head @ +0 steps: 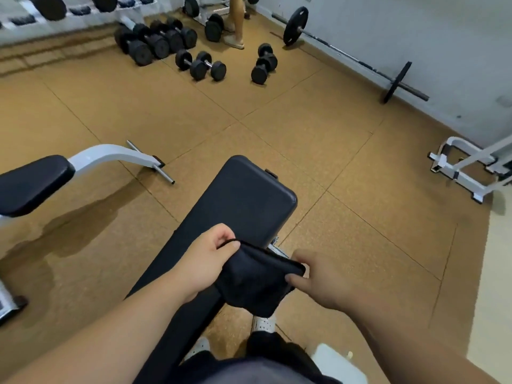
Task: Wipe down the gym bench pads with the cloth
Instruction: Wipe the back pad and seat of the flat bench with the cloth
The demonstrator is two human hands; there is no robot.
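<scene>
Over the near part of the bench pad (241,200): a dark cloth (255,275) is held spread between both hands; contact with the pad cannot be told
Left hand (205,259): the cloth's upper edge is pinched by curled fingers and thumb
Right hand (318,278): the cloth's right corner is grasped between thumb and fingers
Bench pad: black and long, stretched away over a tan floor (304,134)
Second pad (30,184): black, at left on a white frame
Far floor: dumbbells (199,65) are grouped near a barbell (346,54) laid along the wall

Black cloth (255,281), black bench pad (243,200), tan floor (346,167).
</scene>
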